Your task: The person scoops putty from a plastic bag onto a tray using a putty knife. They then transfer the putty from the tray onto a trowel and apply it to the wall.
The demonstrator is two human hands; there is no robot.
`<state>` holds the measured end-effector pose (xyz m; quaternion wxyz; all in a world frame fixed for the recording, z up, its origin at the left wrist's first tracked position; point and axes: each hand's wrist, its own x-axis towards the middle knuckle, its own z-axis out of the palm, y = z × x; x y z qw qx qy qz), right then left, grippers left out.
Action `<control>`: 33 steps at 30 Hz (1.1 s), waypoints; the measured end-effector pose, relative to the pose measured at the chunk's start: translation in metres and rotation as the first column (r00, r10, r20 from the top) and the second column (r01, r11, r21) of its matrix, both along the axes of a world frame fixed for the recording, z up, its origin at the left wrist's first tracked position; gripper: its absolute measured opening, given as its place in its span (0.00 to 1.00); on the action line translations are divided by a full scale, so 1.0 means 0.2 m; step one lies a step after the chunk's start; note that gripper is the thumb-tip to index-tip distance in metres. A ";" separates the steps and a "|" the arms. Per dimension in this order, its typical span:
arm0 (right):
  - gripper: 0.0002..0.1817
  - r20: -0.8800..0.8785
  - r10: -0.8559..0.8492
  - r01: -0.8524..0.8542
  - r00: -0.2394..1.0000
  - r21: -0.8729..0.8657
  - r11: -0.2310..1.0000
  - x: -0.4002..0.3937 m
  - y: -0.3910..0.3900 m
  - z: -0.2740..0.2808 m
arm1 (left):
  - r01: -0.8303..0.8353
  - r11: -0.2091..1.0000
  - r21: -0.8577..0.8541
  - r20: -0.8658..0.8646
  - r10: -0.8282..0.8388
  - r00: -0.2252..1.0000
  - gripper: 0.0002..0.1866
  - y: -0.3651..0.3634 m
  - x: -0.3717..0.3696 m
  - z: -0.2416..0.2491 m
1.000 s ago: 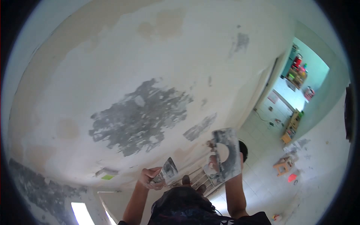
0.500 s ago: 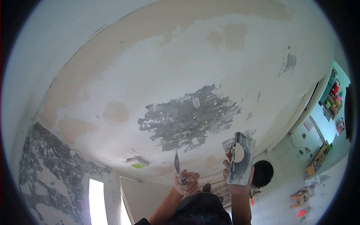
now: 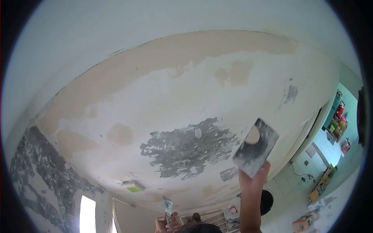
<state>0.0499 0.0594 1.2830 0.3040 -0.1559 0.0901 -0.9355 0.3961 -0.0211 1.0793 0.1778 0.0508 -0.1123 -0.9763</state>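
At the bottom of the view my left hand (image 3: pixel 167 225) is closed around the handle of a putty knife (image 3: pixel 168 206), its blade pointing up. My right hand (image 3: pixel 266 167) is raised at the right and grips a flat rectangular trowel (image 3: pixel 265 141), which hides most of the fingers. A rounded cream patch of filler (image 3: pixel 253 136) shows on the trowel's grey, smeared face. Behind the tools stretches a white wall (image 3: pixel 171 101) with a large rough grey patch (image 3: pixel 186 151) in its middle. A smaller grey patch (image 3: pixel 228 174) lies just left of the right wrist.
Below my right forearm a black bucket (image 3: pixel 267 202) stands near ladder-like rungs (image 3: pixel 218 221). A wooden stool (image 3: pixel 302 223) is on the tiled floor (image 3: pixel 285 182) at lower right. A bright window (image 3: pixel 87 213) is at lower left, and a small fixture with a green panel (image 3: pixel 133 188) sits low on the wall.
The view has tilted up, showing more ceiling. My right hand has raised and tilted the trowel to the right; my left hand with the putty knife sits lower and farther left.
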 end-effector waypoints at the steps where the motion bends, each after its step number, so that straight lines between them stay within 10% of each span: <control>1: 0.22 -0.041 -0.054 0.052 0.998 -0.041 0.998 -0.06 -0.03 0.04 | -0.066 0.998 0.016 0.097 0.064 0.993 0.23 0.02 0.02 0.01; 13: 0.18 -0.130 -0.189 0.171 0.973 -0.136 0.976 0.20 -0.32 0.49 | -0.294 0.918 0.266 0.311 0.207 0.928 0.29 0.05 0.01 0.21; 16: 0.20 -0.125 -0.201 0.189 0.972 -0.103 0.977 0.35 -0.41 0.57 | -0.326 0.942 0.082 0.459 0.254 0.851 0.28 0.01 -0.01 0.24; 18: 0.21 -0.039 -0.319 0.318 0.947 -0.031 0.948 0.47 -0.46 0.62 | -0.121 0.992 0.024 0.117 0.117 0.986 0.27 -0.08 0.06 0.09; 20: 0.23 -0.056 -0.325 0.322 0.944 -0.055 0.945 0.56 -0.55 0.61 | -0.181 0.979 -0.094 0.182 0.195 0.964 0.26 -0.08 0.07 0.14; 21: 0.23 -0.169 -0.434 0.404 0.885 -0.186 0.896 0.61 -0.60 0.60 | -0.325 0.935 0.144 0.422 0.239 0.875 0.25 -0.08 0.07 0.19; 23: 0.23 -0.258 -0.520 0.435 0.814 -0.323 0.841 0.76 -0.71 0.62 | -0.296 0.955 0.033 0.335 0.269 0.903 0.24 -0.10 0.16 0.20; 26: 0.23 -0.039 -0.561 0.549 0.827 -0.160 0.820 0.94 -0.83 0.67 | -0.350 0.935 0.057 0.481 0.282 0.830 0.25 -0.14 0.25 0.22; 27: 0.24 -0.521 -0.777 0.894 0.353 -0.058 0.445 0.96 -0.86 0.63 | -0.401 0.913 0.073 0.518 0.308 0.798 0.24 -0.16 0.28 0.20; 29: 0.24 -0.838 -0.502 0.973 -0.212 -0.228 -0.031 1.06 -0.95 0.62 | -0.460 0.884 0.083 0.553 0.343 0.759 0.24 -0.20 0.33 0.22; 33: 0.22 -0.508 -0.861 0.642 0.016 -0.655 0.398 1.35 -1.25 0.82 | -0.523 0.846 0.103 0.509 0.406 0.759 0.23 -0.27 0.48 0.19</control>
